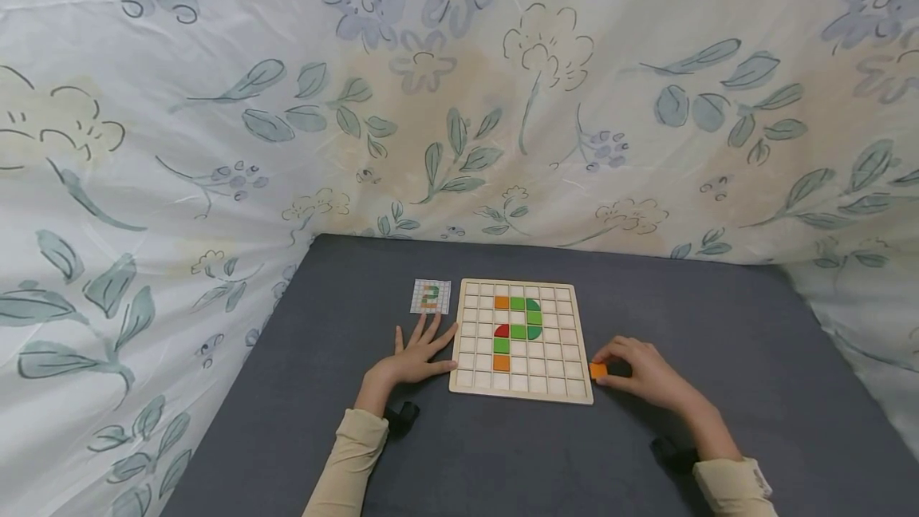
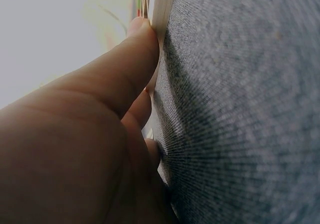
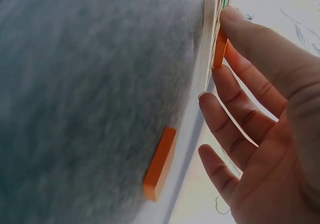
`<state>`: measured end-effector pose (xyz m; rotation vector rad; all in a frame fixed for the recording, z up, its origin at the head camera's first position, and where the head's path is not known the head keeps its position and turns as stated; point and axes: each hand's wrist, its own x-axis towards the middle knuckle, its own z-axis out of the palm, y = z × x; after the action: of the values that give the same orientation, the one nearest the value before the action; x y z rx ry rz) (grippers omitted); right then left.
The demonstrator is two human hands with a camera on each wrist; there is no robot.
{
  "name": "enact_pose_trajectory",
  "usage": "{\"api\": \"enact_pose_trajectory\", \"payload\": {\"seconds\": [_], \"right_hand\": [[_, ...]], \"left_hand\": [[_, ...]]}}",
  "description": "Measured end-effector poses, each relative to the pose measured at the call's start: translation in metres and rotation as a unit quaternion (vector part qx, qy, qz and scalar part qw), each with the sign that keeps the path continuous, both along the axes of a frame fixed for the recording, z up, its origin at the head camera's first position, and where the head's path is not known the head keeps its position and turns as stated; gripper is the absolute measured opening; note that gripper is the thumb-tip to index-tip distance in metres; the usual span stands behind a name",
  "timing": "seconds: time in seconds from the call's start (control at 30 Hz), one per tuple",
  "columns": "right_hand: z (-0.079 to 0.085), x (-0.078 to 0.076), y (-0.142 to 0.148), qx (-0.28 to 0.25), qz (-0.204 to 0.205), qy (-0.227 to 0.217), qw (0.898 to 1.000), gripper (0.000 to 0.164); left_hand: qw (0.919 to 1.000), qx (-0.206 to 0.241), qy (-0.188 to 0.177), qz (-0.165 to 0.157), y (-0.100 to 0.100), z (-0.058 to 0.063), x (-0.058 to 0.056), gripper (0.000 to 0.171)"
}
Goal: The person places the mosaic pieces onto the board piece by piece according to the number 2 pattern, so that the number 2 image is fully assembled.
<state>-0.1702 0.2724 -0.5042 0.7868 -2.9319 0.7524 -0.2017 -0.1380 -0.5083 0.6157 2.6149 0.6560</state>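
Note:
A wooden grid board (image 1: 470, 380) lies on the dark table, with several orange, green and red tiles set in its squares. My left hand (image 1: 416, 359) is spread flat at its left edge, thumb and a finger touching the frame. In the right wrist view, my right hand (image 3: 265, 109) pinches an orange tile (image 3: 220, 49) between thumb and fingers, beside the board's right edge. A second orange tile (image 3: 161, 164) lies on the cloth below that hand. In the head view, orange shows at the right fingertips.
A small printed card (image 1: 429, 296) with a coloured grid figure lies just beyond the left fingertips, left of the board. Dark grey cloth (image 1: 502, 453) covers the table. A floral curtain (image 1: 459, 102) hangs behind and along the sides.

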Motion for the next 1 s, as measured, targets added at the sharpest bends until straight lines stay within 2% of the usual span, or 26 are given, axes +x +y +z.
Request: {"api": "enact_pose_trajectory", "payload": {"seconds": [0.4,0.7,1.0], "right_hand": [[0.000,-0.005,-0.020,-0.027,0.035,0.007,0.999,0.025],[0.000,-0.008,-0.034,-0.029,0.059,0.021,0.998,0.025],[0.001,-0.011,-0.050,-0.034,0.061,0.010,0.998,0.024]], "left_hand": [[1.0000,0.008,-0.001,-0.004,-0.004,-0.007,-0.001,0.074],[0.9999,0.011,-0.001,-0.007,-0.003,-0.004,0.000,0.073],[1.0000,0.009,0.002,-0.001,-0.004,-0.010,-0.002,0.073]]}}
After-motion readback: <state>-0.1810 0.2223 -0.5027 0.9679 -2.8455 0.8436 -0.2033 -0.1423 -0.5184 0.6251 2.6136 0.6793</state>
